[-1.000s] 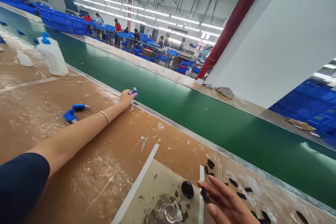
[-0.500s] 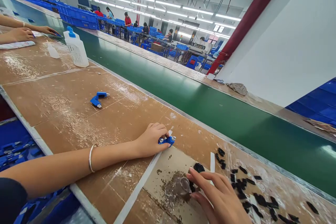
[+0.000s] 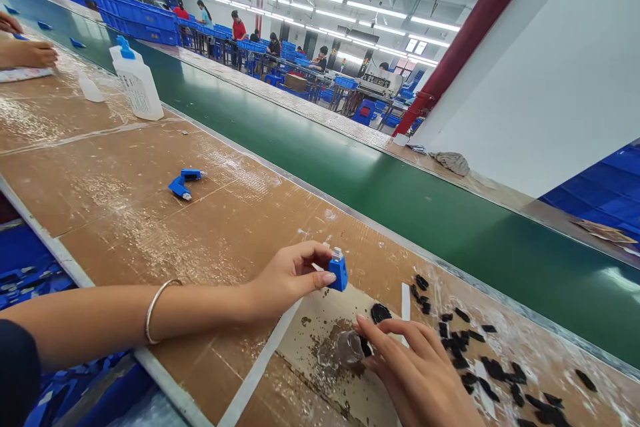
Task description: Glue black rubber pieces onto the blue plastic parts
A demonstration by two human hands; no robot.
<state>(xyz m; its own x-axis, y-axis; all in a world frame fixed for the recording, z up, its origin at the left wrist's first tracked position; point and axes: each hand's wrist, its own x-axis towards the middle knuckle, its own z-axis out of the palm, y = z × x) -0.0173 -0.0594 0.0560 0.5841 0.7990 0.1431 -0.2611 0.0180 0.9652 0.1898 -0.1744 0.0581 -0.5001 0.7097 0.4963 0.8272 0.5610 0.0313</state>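
Observation:
My left hand (image 3: 285,278) pinches a small blue plastic part (image 3: 339,275) with a clear tip, raised just above the board. My right hand (image 3: 425,370) is closed at a small clear cup (image 3: 349,348). Between its thumb and index finger shows a small black piece (image 3: 367,347), at the cup's mouth and partly hidden by the fingers. The cup stands on a wet, stained cardboard sheet (image 3: 320,310). Beside it lies a round black cap (image 3: 381,313). Two more blue parts (image 3: 181,187) lie farther left.
Several loose black pieces (image 3: 493,368) lie scattered at right. A white bottle (image 3: 137,83) with a blue cap stands at the back left. Beyond the table edge runs a green conveyor belt (image 3: 300,147). A co-worker's hand (image 3: 37,53) is at far left.
My left hand has lifted the blue part off the board and turned it upright, tip up. My right hand stays at the cup. The co-worker's hands have moved left.

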